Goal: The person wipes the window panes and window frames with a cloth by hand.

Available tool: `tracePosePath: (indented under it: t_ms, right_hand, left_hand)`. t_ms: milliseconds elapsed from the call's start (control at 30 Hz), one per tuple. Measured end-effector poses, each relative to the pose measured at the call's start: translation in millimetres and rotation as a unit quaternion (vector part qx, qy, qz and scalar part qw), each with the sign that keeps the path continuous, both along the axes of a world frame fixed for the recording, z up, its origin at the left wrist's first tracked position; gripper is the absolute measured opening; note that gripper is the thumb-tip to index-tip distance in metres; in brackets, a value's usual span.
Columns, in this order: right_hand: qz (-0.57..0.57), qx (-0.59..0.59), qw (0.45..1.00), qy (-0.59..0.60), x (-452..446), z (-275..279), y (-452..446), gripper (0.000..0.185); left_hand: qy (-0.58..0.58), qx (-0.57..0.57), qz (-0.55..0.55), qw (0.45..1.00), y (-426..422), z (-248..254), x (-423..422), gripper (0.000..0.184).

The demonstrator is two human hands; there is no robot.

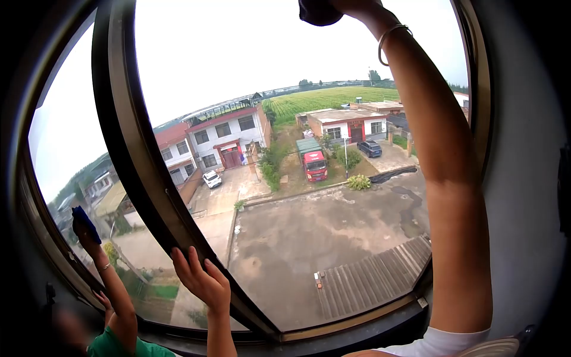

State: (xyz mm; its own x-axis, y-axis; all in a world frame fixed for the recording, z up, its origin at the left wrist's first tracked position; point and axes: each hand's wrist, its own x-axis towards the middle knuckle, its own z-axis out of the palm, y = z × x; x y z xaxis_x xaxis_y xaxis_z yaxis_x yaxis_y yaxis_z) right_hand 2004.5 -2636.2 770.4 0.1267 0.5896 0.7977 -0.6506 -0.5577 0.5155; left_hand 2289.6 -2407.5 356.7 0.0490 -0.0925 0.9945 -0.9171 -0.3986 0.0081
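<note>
My right hand (358, 6), partly cropped, seemed to grasp the dark cloth (320, 12) just left of it, far above the bottom rail (351, 321); my left hand (205, 281), fingers extended, touched the slanting upright (156, 196) near its lower end.

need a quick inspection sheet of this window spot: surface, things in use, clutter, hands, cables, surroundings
Surface: dark metal window frame, left glass pane; cannot tell whether the right section is glazed
Things in use: dark cloth-like bundle at the picture's top edge; blue cloth in a co-worker's hand at the left pane
Clutter: small white-and-orange object on the grey corrugated sheet outside
Hands: left hand open, fingers against the frame; right hand partly cropped, holding the dark bundle
Cables: nothing seen for certain
Surroundings: co-worker's green sleeve; red-fronted truck, white car, dark blue car, green field
</note>
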Motion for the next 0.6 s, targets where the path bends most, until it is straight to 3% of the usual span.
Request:
tracePosePath:
  t_ms: [133, 267, 333, 400, 467, 600]
  right_hand:
    - [-0.072, 0.023, 0.996, -0.057, -132.9, 8.0, -127.0, 0.028]
    - [-0.109, 0.002, 0.994, -0.030, -246.0, 8.4, -237.2, 0.034]
    - [-0.271, -0.158, 0.950, -0.002, -243.9, 9.3, -233.3, 0.037]
    - [-0.218, -0.104, 0.970, -0.003, -211.1, 4.9, -216.2, 0.038]
    - [-0.136, -0.020, 0.990, -0.032, -128.4, -15.9, -143.5, 0.036]
    - [-0.049, 0.020, 0.999, 0.013, 12.7, -44.2, -11.6, 0.036]
  left_hand:
    - [-0.007, -0.023, -0.030, 0.999, -2.7, -0.8, 1.2, 0.046]
    - [-0.006, -0.031, -0.044, 0.999, -4.6, -0.8, 1.7, 0.057]
    - [-0.003, -0.030, -0.056, 0.998, -3.1, 0.7, 0.4, 0.059]
    - [0.000, -0.030, -0.065, 0.997, -3.2, 0.3, 1.0, 0.060]
    - [-0.002, -0.026, -0.069, 0.997, -3.0, -0.6, 1.5, 0.062]
    - [0.002, -0.026, -0.076, 0.997, -3.8, -3.8, 5.0, 0.059]
